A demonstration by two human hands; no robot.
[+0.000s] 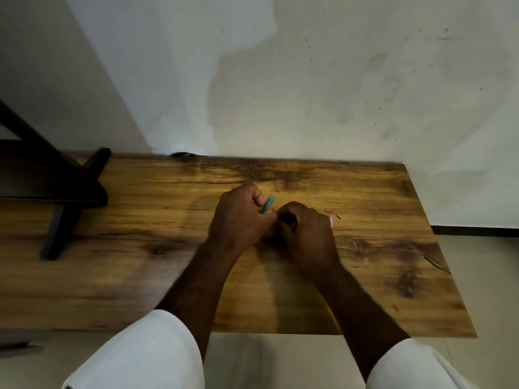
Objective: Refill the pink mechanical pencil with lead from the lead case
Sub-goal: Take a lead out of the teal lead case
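Observation:
Both hands meet over the middle of the wooden table. My left hand is closed around a slim teal lead case, whose upper end sticks out between thumb and fingers and tilts up to the right. My right hand is curled shut right beside it, knuckles touching the left hand. A small pink bit, the pink mechanical pencil, shows at the right edge of that fist; the rest is hidden inside the hand. A tiny dark object lies on the wood just past it.
A black stand with angled legs occupies the table's left part. A white wall rises directly behind the table. The table's right edge drops to a pale tiled floor. White sleeves cover both forearms near the bottom.

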